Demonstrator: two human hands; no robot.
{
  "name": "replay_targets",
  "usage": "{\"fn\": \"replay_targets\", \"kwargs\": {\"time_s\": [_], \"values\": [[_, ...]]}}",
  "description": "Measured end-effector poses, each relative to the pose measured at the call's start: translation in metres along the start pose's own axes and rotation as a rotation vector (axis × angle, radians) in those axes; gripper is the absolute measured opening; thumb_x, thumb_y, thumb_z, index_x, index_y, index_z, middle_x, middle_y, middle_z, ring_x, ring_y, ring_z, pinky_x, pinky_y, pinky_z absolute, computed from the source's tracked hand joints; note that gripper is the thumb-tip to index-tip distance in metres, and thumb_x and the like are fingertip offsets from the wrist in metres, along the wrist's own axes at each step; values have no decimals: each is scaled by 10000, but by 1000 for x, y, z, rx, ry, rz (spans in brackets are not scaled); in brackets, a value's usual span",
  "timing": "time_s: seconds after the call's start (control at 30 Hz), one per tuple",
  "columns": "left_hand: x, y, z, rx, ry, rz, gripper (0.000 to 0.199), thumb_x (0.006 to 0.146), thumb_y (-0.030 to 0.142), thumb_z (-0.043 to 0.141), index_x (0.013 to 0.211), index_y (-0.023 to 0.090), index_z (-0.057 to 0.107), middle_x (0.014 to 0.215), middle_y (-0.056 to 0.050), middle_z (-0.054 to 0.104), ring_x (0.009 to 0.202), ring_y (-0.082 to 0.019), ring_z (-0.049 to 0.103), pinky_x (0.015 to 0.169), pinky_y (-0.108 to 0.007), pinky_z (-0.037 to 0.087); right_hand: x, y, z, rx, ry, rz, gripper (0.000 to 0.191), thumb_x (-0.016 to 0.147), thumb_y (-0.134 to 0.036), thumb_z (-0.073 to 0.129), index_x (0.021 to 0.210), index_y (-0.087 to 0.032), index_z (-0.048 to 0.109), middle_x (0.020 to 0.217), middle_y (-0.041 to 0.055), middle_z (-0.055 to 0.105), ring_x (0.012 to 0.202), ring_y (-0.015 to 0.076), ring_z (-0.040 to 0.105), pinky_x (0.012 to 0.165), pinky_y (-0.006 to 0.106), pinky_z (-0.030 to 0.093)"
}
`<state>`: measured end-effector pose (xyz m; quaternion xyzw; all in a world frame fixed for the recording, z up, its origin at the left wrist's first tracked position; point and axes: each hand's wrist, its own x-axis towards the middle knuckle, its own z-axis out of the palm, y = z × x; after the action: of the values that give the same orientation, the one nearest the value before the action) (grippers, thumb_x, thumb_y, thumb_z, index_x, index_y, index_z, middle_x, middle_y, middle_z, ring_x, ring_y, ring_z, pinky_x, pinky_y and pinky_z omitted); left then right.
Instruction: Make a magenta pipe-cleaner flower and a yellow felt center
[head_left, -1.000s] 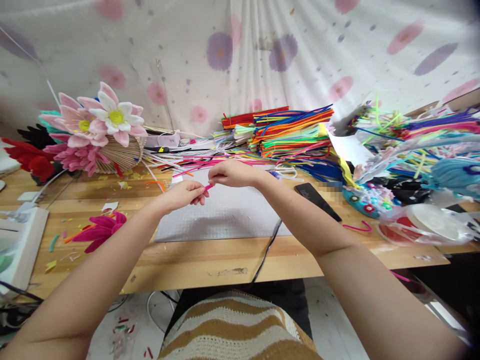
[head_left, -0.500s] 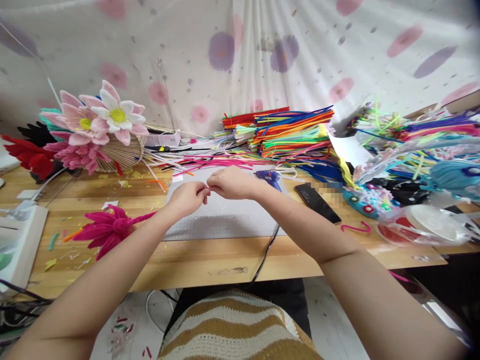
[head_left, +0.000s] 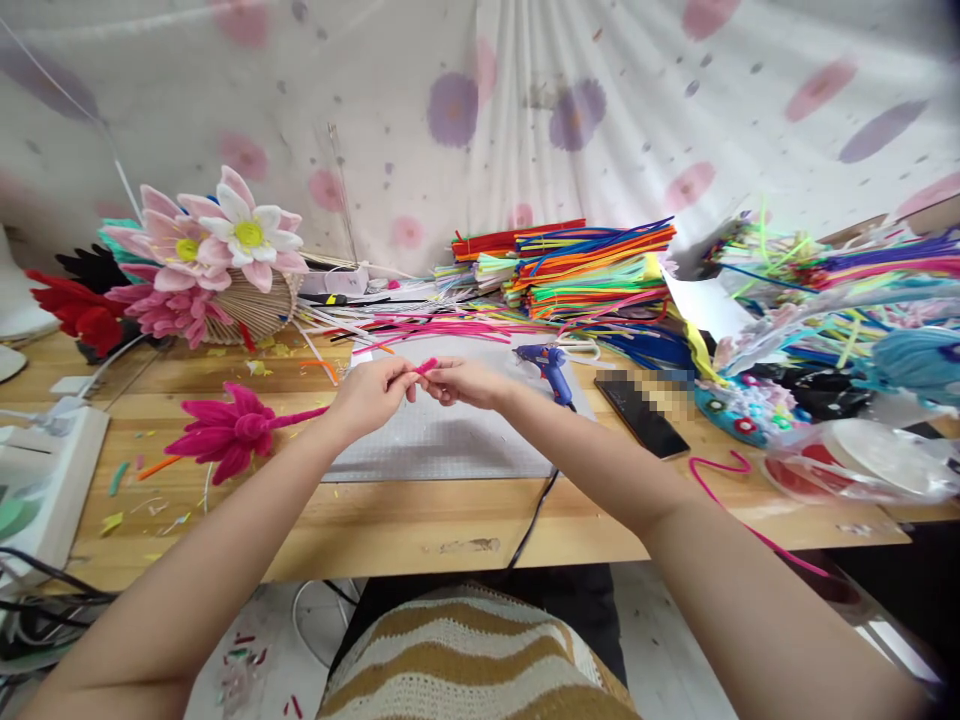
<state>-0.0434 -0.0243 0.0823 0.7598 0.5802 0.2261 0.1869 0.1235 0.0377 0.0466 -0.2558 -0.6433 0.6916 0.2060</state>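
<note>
A short piece of magenta pipe cleaner (head_left: 427,366) shows between my two hands above the grey cutting mat (head_left: 442,445). My left hand (head_left: 375,395) pinches one end of it, and my right hand (head_left: 466,384) grips it from the other side; the fingertips nearly meet. Most of the piece is hidden by the fingers. Beside my left forearm lies a magenta pipe-cleaner flower (head_left: 236,428), its stem pointing toward my left wrist. Just past my right hand rests a blue glue gun (head_left: 549,368) on the mat.
Bundles of coloured pipe cleaners (head_left: 592,265) are stacked at the back. Finished flowers (head_left: 244,232) stand at the back left, near a white power strip (head_left: 64,490). A black phone (head_left: 637,412), a bent magenta pipe cleaner (head_left: 739,512) and a wrapped ribbon roll (head_left: 855,460) lie on the right.
My right hand has moved slightly lower and turned, bringing the magenta piece between the fingers into view. The view has shifted a little, showing more of the glue gun and flower.
</note>
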Motion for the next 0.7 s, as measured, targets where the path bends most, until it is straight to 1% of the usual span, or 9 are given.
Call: {"fn": "replay_targets", "kwargs": {"time_s": [0.03, 0.1, 0.17, 0.23, 0.3, 0.4, 0.53, 0.63, 0.7], "values": [[0, 1, 1, 36, 29, -11, 279, 821, 348, 402, 691, 197, 597, 588, 16, 579, 509, -114, 462, 524, -246, 298, -3, 2, 8, 24, 64, 5, 187, 798, -343, 436, 722, -173, 458, 539, -57, 370, 454, 63, 304, 434, 190, 230], [2, 3, 5, 121, 79, -28, 268, 829, 334, 387, 719, 203, 594, 619, 6, 599, 567, -135, 510, 553, -254, 310, -9, 1, 22, -58, 197, -16, 201, 824, -320, 386, 694, -177, 439, 533, -56, 361, 458, 68, 305, 445, 194, 234], [4, 7, 10, 216, 117, -48, 270, 839, 315, 363, 760, 206, 597, 663, -13, 622, 629, -162, 549, 574, -268, 317, -13, -5, 31, -286, 329, -64, 213, 828, -282, 378, 662, -171, 450, 543, -46, 389, 497, 72, 348, 490, 199, 262], [7, 10, 14, 299, 123, -63, 277, 844, 301, 347, 795, 205, 602, 703, -32, 638, 682, -189, 573, 583, -280, 320, -16, -13, 34, -571, 443, -95, 221, 820, -253, 390, 648, -163, 494, 566, -32, 438, 543, 80, 384, 533, 211, 269], [9, 13, 16, 353, 110, -76, 281, 845, 300, 345, 806, 202, 606, 733, -46, 648, 715, -209, 586, 587, -289, 324, -17, -20, 33, -806, 509, -87, 226, 810, -245, 406, 660, -162, 552, 581, -22, 482, 555, 88, 391, 543, 224, 251], [11, 15, 18, 341, 84, -68, 276, 845, 299, 350, 814, 204, 607, 767, -47, 660, 740, -215, 596, 598, -291, 336, -19, -29, 26, -996, 493, -69, 235, 798, -259, 435, 683, -162, 615, 597, -5, 542, 558, 96, 407, 541, 236, 232], [11, 13, 21, 243, 72, -39, 276, 850, 285, 340, 818, 209, 603, 755, -31, 660, 719, -196, 595, 602, -281, 341, -22, -40, 17, -1088, 399, -72, 238, 791, -265, 450, 723, -155, 649, 654, 17, 604, 583, 104, 447, 550, 235, 245], [13, 12, 27, 233, 94, -52, 240, 818, 243, 372, 831, 195, 606, 755, -46, 653, 707, -195, 583, 593, -278, 334, -26, -43, 27, -1136, 304, -87, 225, 783, -207, 439, 747, -139, 651, 675, 26, 612, 586, 104, 439, 563, 236, 251], [15, 12, 30, 189, 69, -60, 211, 793, 234, 400, 818, 194, 606, 737, -37, 645, 687, -183, 568, 584, -269, 333, -28, -43, 45, -1140, 169, -141, 207, 769, -178, 447, 715, -128, 641, 642, 19, 591, 571, 100, 413, 570, 240, 258]]}}
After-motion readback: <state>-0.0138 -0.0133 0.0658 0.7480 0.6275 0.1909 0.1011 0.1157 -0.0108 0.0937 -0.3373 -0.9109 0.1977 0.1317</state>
